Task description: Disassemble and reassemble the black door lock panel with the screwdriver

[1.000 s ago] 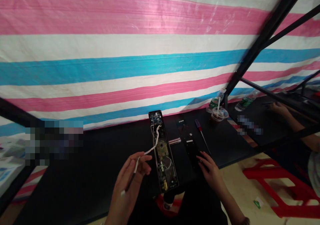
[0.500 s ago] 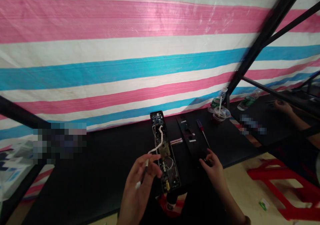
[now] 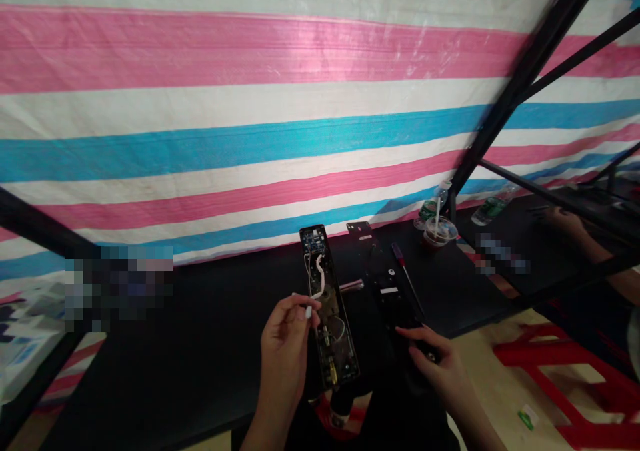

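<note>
A long, narrow black housing (image 3: 331, 297) lies open on the table, showing circuit boards, wires and a brass-coloured fitting inside. At its left side, my left hand (image 3: 289, 334) pinches a white cable (image 3: 320, 281) that comes out of the housing; a white connector (image 3: 309, 312) pokes out by the fingertips. To the right is a long black cover panel (image 3: 383, 274) with small white labels. My right hand (image 3: 440, 361) has its thumb and fingers around the panel's near end, where dark surfaces blend together. Beside the panel lies a screwdriver (image 3: 399, 255) with a dark handle.
A plastic cup with a straw (image 3: 440, 232) and a bottle (image 3: 430, 209) stand at the back right. Another person's hand (image 3: 563, 221) is at the neighbouring table. A red stool (image 3: 555, 364) stands at right. Black frame bars (image 3: 500, 117) slope overhead before striped sheeting.
My left hand has turned and closed, bringing the cable's connector up to its fingertips beside the housing. My right hand has moved nearer me, and the cover panel has shifted and tilted.
</note>
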Action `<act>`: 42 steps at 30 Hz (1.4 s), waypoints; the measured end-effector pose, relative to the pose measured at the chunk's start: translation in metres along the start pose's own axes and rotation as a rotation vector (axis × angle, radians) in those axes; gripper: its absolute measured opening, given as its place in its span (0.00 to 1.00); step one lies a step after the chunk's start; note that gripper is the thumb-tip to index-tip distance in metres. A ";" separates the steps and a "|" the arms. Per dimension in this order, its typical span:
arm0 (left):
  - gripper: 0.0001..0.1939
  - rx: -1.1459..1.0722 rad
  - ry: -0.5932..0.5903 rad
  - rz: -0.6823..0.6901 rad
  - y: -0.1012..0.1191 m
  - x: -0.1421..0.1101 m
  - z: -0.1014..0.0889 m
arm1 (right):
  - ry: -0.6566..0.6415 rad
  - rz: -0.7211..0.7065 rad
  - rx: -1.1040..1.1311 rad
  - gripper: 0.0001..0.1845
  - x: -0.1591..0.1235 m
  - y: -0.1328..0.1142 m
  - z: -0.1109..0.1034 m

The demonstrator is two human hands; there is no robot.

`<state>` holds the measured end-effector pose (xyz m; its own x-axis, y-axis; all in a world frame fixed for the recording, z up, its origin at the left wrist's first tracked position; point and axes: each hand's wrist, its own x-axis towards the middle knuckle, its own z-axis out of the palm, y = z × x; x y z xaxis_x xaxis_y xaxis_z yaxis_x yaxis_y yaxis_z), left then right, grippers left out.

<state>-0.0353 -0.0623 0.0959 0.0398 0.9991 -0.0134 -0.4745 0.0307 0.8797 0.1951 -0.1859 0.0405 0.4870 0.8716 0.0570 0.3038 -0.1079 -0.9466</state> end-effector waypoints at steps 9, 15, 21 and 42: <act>0.20 0.054 0.177 -0.043 0.003 0.018 0.025 | -0.272 -0.494 0.142 0.12 -0.054 -0.042 0.022; 0.18 0.078 0.122 -0.069 0.017 0.012 0.020 | -0.106 -0.523 0.097 0.11 -0.056 -0.043 0.047; 0.34 0.103 -0.024 -0.143 0.026 0.001 0.002 | -0.078 -0.608 -0.044 0.12 -0.041 -0.057 0.043; 0.01 0.587 -0.273 0.214 0.057 -0.019 -0.012 | -0.050 -0.442 -0.050 0.15 -0.026 0.006 0.103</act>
<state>-0.0742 -0.0792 0.1406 0.2546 0.9361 0.2426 0.0558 -0.2647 0.9627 0.0997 -0.1598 0.0010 0.2614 0.8613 0.4356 0.5138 0.2579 -0.8182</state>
